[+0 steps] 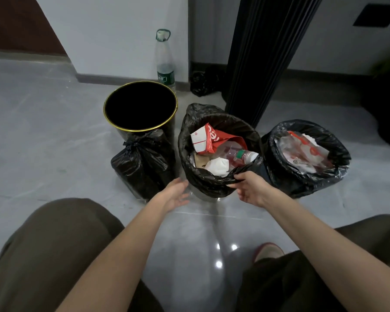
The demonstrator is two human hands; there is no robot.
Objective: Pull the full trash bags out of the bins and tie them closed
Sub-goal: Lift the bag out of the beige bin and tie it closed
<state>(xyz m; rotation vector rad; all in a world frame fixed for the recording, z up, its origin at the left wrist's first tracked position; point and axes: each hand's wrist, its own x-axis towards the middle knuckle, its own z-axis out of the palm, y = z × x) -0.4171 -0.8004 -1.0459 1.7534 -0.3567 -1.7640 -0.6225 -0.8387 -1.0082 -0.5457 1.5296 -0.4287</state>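
Note:
Three bins stand on the floor. The left bin is black with a gold rim and has no bag in it. A tied black trash bag leans against its front. The middle bin's black bag is full of a red-and-white carton, a plastic bottle and tissue. My right hand pinches that bag's near rim. My left hand hovers open just left of it, fingers relaxed, touching nothing. The right bin's black bag holds clear plastic and paper.
A tall clear water bottle stands by the wall behind the left bin. A small crumpled black bag lies next to a dark ribbed column. My knees and a shoe are at the bottom, over glossy grey floor.

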